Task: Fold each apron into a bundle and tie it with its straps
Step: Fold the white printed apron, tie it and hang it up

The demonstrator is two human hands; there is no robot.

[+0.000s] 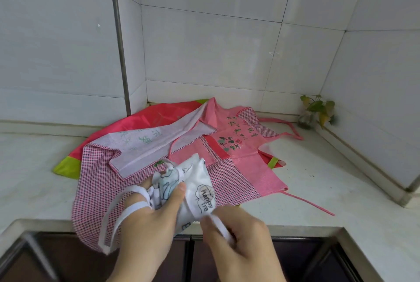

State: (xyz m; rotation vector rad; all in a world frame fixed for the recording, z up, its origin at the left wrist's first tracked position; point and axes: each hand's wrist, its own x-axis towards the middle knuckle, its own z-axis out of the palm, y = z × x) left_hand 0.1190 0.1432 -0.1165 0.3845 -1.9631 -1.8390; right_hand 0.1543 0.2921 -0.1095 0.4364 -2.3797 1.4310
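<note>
Head view. Forearms cut off by the bottom edge. Left hand [147,218] wrapped round the white apron bundle [195,188], thumb pressed on top, remaining fingers hidden beneath the cloth. White strap [118,211] looped over the back of that hand, free end dangling past the front edge of the surface [318,181]. Right hand [236,234] curled and pinching the other white strap end [221,229], blurred by motion, so the exact fingers hard to make out. Bundle just above the near edge of the surface, over the pink checked apron [229,181] lying spread out flat. Legible on the bundle: "Happy tre", remaining letters hidden in a fold. Green characters on the turned-over pale lining [159,143], seen in reverse and unreadable; dark characters above a flower print on the pink bib [236,136], too small to read. Red apron with lime-green trim [68,168] mostly buried under the pink one. Small leafy plant [318,109] in the far right corner, container blurred.
</note>
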